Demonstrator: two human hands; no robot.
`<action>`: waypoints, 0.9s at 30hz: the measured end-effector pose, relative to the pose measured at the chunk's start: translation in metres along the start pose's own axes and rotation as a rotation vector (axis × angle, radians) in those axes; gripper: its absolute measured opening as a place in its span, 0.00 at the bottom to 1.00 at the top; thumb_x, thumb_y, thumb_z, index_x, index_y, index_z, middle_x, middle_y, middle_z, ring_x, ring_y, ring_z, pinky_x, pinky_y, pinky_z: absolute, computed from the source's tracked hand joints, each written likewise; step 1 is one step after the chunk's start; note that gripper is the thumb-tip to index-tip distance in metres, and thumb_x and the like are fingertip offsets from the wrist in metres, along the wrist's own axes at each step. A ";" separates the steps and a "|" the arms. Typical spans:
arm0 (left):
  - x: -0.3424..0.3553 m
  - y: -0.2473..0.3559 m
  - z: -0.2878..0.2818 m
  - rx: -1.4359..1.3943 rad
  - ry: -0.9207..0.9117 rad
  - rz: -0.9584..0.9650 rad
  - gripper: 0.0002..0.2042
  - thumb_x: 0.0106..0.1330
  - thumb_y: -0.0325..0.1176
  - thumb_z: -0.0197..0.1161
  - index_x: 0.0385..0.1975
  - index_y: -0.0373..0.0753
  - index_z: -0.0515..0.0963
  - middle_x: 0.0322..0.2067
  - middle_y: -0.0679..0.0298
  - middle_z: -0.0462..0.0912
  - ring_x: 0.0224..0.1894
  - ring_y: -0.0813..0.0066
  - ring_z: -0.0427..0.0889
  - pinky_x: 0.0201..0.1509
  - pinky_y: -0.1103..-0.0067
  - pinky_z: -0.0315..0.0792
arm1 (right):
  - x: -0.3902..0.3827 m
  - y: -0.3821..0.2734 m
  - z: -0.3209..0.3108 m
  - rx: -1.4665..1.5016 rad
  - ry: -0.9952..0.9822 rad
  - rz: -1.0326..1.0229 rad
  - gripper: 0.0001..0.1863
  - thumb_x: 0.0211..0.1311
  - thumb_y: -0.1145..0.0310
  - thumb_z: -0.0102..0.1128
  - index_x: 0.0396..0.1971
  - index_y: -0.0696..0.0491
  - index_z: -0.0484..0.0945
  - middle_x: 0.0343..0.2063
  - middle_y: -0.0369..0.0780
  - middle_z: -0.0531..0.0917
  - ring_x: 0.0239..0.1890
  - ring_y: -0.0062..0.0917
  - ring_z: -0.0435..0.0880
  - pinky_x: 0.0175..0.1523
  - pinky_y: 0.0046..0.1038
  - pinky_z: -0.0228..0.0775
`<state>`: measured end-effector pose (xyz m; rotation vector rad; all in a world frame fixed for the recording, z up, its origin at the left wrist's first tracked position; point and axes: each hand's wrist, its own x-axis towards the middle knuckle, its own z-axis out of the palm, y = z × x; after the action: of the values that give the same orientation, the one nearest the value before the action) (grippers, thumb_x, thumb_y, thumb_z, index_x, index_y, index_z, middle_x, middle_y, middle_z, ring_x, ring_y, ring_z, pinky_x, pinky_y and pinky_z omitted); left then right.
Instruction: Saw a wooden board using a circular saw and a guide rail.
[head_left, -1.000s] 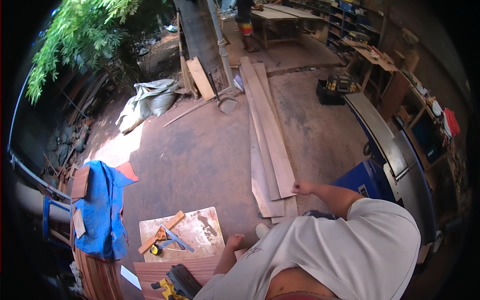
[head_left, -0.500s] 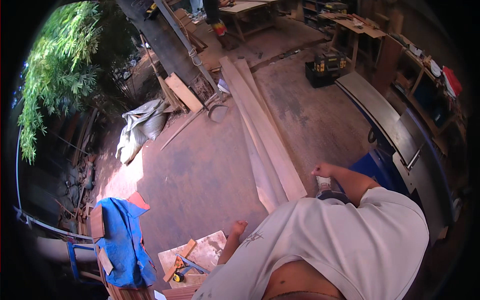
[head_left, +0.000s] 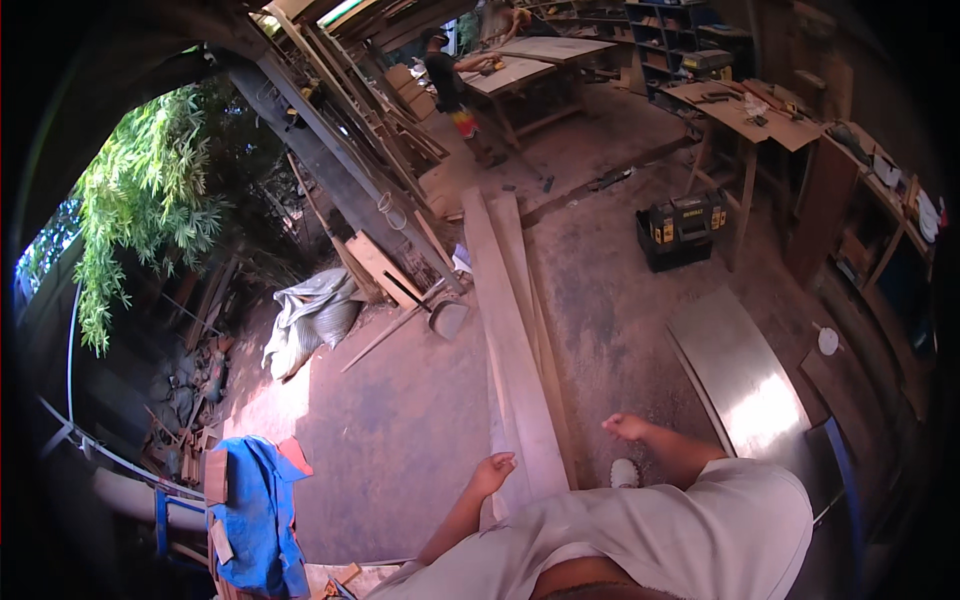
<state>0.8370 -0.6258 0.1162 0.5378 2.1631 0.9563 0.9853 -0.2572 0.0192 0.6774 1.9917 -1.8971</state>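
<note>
My left hand hangs low beside the near end of a long wooden plank with its fingers curled in. Nothing shows in it. To the right of the boards my right hand is held out with loosely bent fingers, and no object shows in it either. A second, narrower plank runs along the right side of the first. Both reach far across the floor, and my clothing hides their near ends. Below my right hand the tip of my shoe shows.
A metal-topped surface stands at right, a black toolbox beyond it. A blue tarp drapes over items at lower left. A dustpan and a sack lie left of the planks. Farther off, a person works at a table.
My view has tilted up, showing more of the far workshop. My left hand has come up beside the planks from near the white board. My right hand stays near their right side.
</note>
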 end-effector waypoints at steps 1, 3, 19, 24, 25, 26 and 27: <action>0.010 0.020 0.002 -0.089 0.025 0.036 0.22 0.65 0.43 0.63 0.52 0.32 0.76 0.47 0.55 0.83 0.49 0.68 0.81 0.55 0.75 0.72 | 0.006 -0.007 -0.008 -0.012 0.006 -0.023 0.19 0.65 0.50 0.57 0.38 0.52 0.79 0.30 0.35 0.82 0.31 0.20 0.80 0.36 0.25 0.72; 0.015 0.039 0.003 0.102 -0.035 0.043 0.23 0.64 0.42 0.64 0.53 0.32 0.75 0.48 0.54 0.82 0.49 0.67 0.81 0.55 0.75 0.73 | 0.014 -0.018 -0.016 0.028 -0.013 -0.062 0.19 0.66 0.50 0.56 0.39 0.52 0.78 0.31 0.34 0.82 0.32 0.20 0.80 0.37 0.24 0.73; -0.029 -0.116 -0.031 0.389 0.089 -0.366 0.23 0.65 0.52 0.53 0.43 0.39 0.82 0.46 0.53 0.82 0.50 0.52 0.79 0.57 0.68 0.70 | 0.015 -0.094 -0.057 0.091 -0.204 -0.155 0.19 0.71 0.53 0.49 0.47 0.53 0.75 0.41 0.37 0.82 0.42 0.23 0.81 0.46 0.28 0.75; 0.037 -0.113 -0.012 0.456 -0.112 -0.266 0.22 0.66 0.51 0.51 0.45 0.40 0.81 0.48 0.53 0.80 0.51 0.51 0.78 0.58 0.67 0.70 | 0.022 -0.129 -0.097 0.049 -0.146 -0.145 0.19 0.71 0.53 0.49 0.47 0.53 0.75 0.41 0.37 0.82 0.42 0.23 0.80 0.47 0.28 0.74; 0.057 -0.114 -0.011 0.497 -0.149 -0.188 0.22 0.66 0.52 0.51 0.44 0.40 0.81 0.47 0.52 0.81 0.50 0.52 0.79 0.56 0.68 0.71 | 0.025 -0.137 -0.106 0.082 -0.126 -0.154 0.18 0.70 0.54 0.50 0.46 0.53 0.76 0.40 0.36 0.82 0.41 0.22 0.80 0.47 0.27 0.73; 0.079 -0.115 -0.013 0.566 -0.189 -0.097 0.22 0.66 0.52 0.51 0.44 0.40 0.81 0.46 0.52 0.81 0.48 0.53 0.79 0.55 0.68 0.71 | 0.030 -0.146 -0.116 0.118 -0.112 -0.167 0.17 0.70 0.54 0.51 0.45 0.52 0.77 0.40 0.36 0.82 0.40 0.21 0.80 0.46 0.26 0.73; 0.103 -0.116 -0.017 0.711 -0.248 0.020 0.22 0.67 0.52 0.51 0.43 0.40 0.81 0.45 0.52 0.82 0.47 0.54 0.80 0.53 0.68 0.72 | 0.036 -0.155 -0.127 0.117 -0.075 -0.172 0.17 0.70 0.54 0.51 0.44 0.53 0.77 0.39 0.36 0.82 0.40 0.21 0.80 0.46 0.26 0.73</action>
<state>0.7456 -0.6458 -0.0080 0.9521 2.2275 0.0826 0.8853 -0.1282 0.1409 0.4693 1.9606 -2.1184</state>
